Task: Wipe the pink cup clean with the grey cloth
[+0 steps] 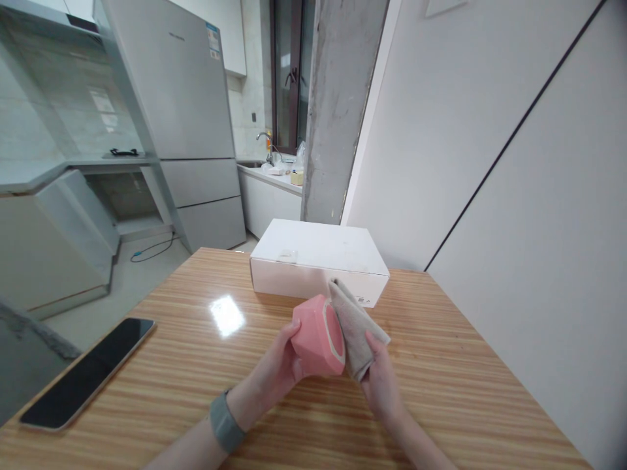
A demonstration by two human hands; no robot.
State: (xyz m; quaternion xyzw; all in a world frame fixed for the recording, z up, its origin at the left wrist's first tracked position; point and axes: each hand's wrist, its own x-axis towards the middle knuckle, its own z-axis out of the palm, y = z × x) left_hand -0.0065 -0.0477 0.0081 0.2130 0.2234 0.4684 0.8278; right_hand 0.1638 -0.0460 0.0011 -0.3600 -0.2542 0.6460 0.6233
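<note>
A pink ceramic bowl (313,336) with angled sides is tipped over, its base with a pale unglazed ring turned to the right. My left hand (279,362), with a grey band on the wrist, is closed around the bowl's left side and holds it above the table. In my right hand (382,378) is a folded grey-beige cloth (355,326), pinched between thumb and fingers. The cloth stands right beside the bowl's base; whether they touch I cannot tell. The bowl's inside faces away and is hidden.
A white cardboard box (318,251) lies at the back of the wood-grain table (196,378). On the left edge rests a black-screened phone (91,372). A white wall (529,215) borders the table's right side. Beyond stand a fridge (181,98) and a sink counter (269,192).
</note>
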